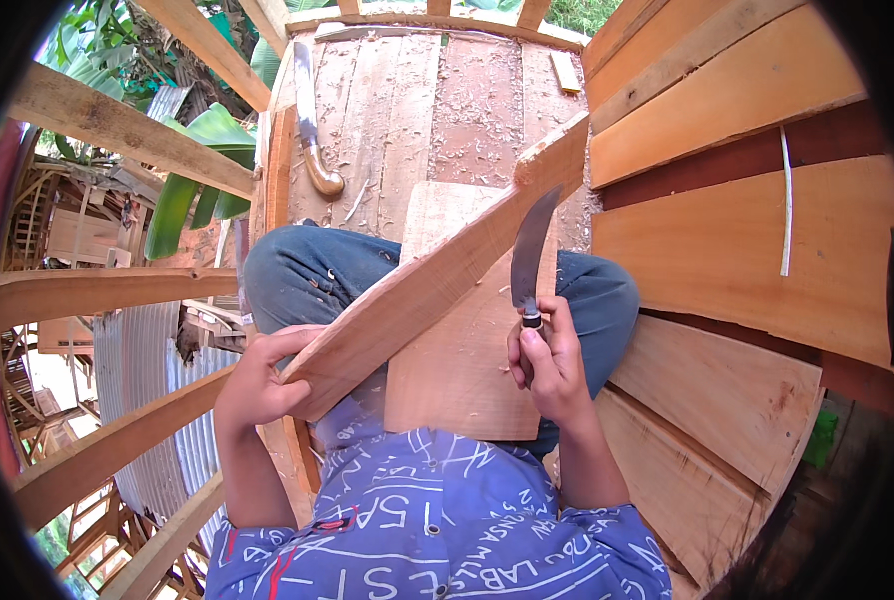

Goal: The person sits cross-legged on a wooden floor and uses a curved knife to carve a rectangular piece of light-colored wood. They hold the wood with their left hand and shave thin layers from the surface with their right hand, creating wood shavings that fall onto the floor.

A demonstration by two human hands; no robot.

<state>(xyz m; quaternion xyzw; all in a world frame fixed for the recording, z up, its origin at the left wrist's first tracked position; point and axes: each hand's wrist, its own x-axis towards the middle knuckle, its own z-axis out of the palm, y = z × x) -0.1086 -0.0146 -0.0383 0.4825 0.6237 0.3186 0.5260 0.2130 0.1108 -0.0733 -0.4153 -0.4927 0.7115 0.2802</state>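
Observation:
My left hand [270, 378] grips the near left end of a long wooden board [422, 290], which slants up and away to the right across my lap. Its far end has a notched, rough-cut edge. In my right hand [550, 368] is a knife [534, 245] with a curved dark blade, held by its handle with the blade pointing up and away. The blade stands close beside the slanted board; whether it touches cannot be made out. A wider flat board [467, 385] lies across my lap beneath both.
A machete [310, 120] with a wooden handle lies on the plank floor [392, 105] among shavings. A small wood block [565, 72] rests at the far right. Wooden rails [117, 280] run along the left, with a drop beyond. Plank walling [737, 220] stands on the right.

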